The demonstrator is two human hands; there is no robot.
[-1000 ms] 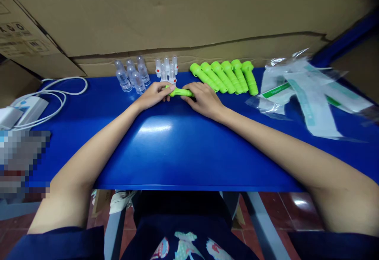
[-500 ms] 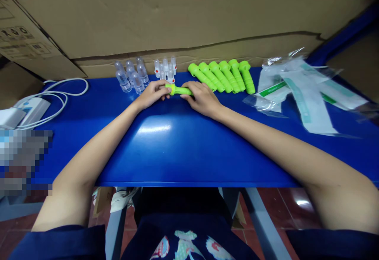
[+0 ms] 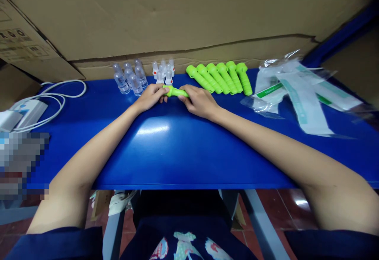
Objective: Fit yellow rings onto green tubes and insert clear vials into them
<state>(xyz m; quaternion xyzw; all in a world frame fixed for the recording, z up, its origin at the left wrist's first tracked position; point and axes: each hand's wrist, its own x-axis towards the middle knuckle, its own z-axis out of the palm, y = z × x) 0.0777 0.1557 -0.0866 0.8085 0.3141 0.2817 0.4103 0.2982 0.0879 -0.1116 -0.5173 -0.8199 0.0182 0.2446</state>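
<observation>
A lime-green plastic tube (image 3: pixel 176 92), shaped like a small flashlight body, lies crosswise between my two hands above the blue table. My left hand (image 3: pixel 151 97) pinches its wider left end. Around the narrower right end, the fingers of my right hand (image 3: pixel 199 101) are closed. Just behind my left hand stand several small white-based clear bulbs (image 3: pixel 163 72) with red dots. Farther left are several clear ribbed plastic caps (image 3: pixel 130 79), upright. To the right of my right hand, several matching green tubes (image 3: pixel 220 79) lie slanted in a row.
Clear plastic packets with white and green wrapping (image 3: pixel 304 98) are heaped at the right. A white cable (image 3: pixel 63 94) and a white box-like adapter (image 3: pixel 34 112) lie at the left. Cardboard (image 3: pixel 183 15) rises along the back of the blue table (image 3: pixel 189 153).
Both hands keep hold of the green tube, whose right end now tilts slightly lower. The whole view has shifted a little; the other things stay in place.
</observation>
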